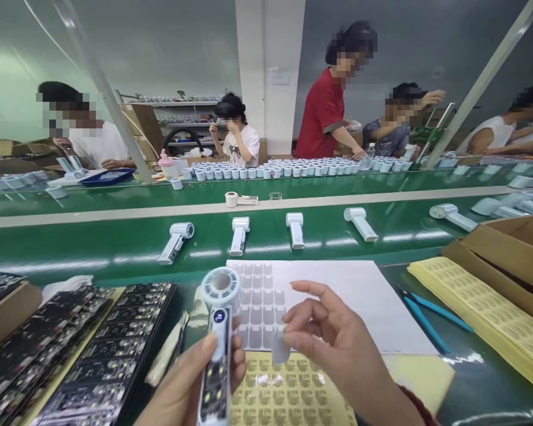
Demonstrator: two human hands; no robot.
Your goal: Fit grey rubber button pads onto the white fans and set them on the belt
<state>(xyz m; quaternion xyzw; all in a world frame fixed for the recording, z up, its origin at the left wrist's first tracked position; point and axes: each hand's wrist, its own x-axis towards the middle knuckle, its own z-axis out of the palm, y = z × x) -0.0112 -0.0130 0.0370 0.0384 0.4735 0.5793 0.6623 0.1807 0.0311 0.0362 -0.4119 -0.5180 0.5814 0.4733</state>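
My left hand (pixel 195 370) is wrapped round a light-blue handheld fan (pixel 222 288), its round head up. A small lit display shows on the fan's neck, and a circuit board is exposed along its handle. Between thumb and index finger, my right hand (pixel 333 340) pinches a small grey sticker (pixel 281 348), just right of the fan and apart from it. Behind both hands lies a white sheet (pixel 333 296) with rows of grey stickers (pixel 256 296) at its left. Below it is a yellow sheet (pixel 288 387) with rows of small printed pieces.
Stacked black circuit boards (pixel 124 331) lie at left. Blue-handled pliers (pixel 430 319), a yellow sheet stack (pixel 479 307) and a cardboard box (pixel 510 254) are at right. Several fans (pixel 295 229) lie on the green conveyor belt (pixel 213 236). Co-workers sit and stand beyond it.
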